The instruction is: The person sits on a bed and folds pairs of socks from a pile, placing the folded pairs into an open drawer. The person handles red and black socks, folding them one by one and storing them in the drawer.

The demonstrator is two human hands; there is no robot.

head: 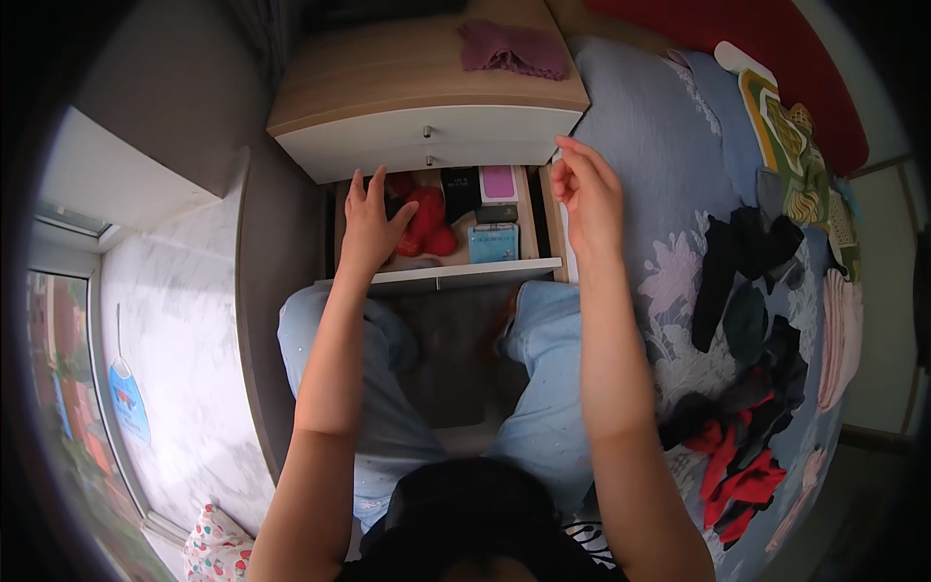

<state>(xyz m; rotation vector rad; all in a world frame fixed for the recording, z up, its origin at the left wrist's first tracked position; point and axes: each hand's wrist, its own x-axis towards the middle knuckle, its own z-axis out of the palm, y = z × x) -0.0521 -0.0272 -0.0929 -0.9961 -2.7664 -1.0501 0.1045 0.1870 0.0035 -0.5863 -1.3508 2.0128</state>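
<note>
A pulled-out drawer (476, 273) lies before me, low in a white-fronted wooden cabinet (349, 142). My left hand (374, 222) hovers over its left part, fingers spread and nothing in them. Just beside that hand is a bunched red cloth item (428, 224), partly covered by my thumb. The drawer's right side holds a black item with writing (460, 190), a purple-and-white box (499, 183), a small dark box (497, 213) and a light blue packet (494, 245). My right hand (590, 200) is raised near the cabinet's right corner, its fingers loosely bent and nothing visible in them.
To the right is a bed with a blue-grey floral cover (618, 109). Black clothes (742, 254) and red-and-black clothes (734, 465) lie on it. A mauve cloth (513, 51) rests on the cabinet top. A wall (284, 218) and window ledge (174, 327) border the left.
</note>
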